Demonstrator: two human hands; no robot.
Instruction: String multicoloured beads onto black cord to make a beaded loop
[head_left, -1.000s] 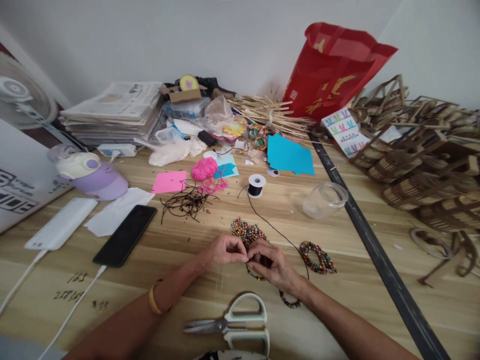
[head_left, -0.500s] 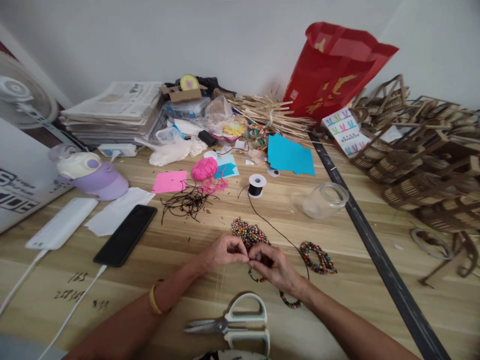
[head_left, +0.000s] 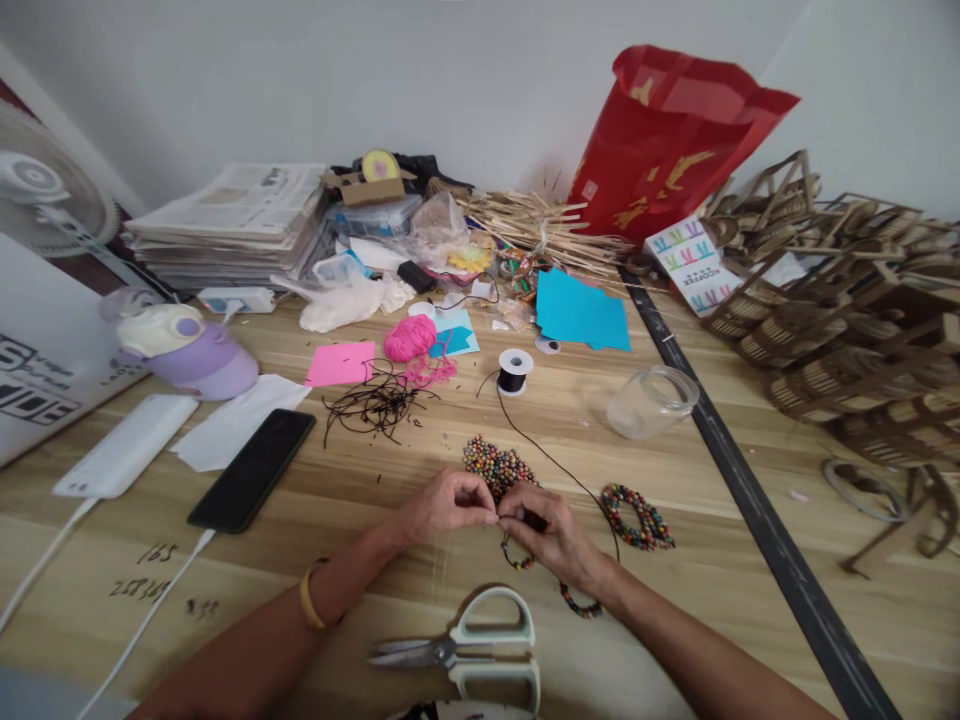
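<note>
My left hand (head_left: 452, 502) is closed in a pinch, its fingertips meeting those of my right hand (head_left: 549, 532); what it pinches is too small to make out. Faint pale thread-like lines hang below it. Pinched in my right hand is a black cord strung with coloured beads (head_left: 519, 562), part of which dangles below the fingers; another beaded stretch (head_left: 580, 602) lies under the wrist. Just behind both hands is a pile of small multicoloured beads (head_left: 491, 460). A spool of black cord (head_left: 514, 372) stands farther back, its cord running to beneath my right forearm.
Scissors (head_left: 465, 645) lie in front of me. Beaded bracelets (head_left: 637, 517) and a glass jar (head_left: 651, 402) are to the right. Black cord scraps (head_left: 375, 400), pink yarn (head_left: 409, 339) and a phone (head_left: 252, 470) lie leftward. Wooden baskets (head_left: 847, 350) crowd the right side.
Both hands stay pinched together in nearly the same place. The beaded loop under my right hand has shifted slightly.
</note>
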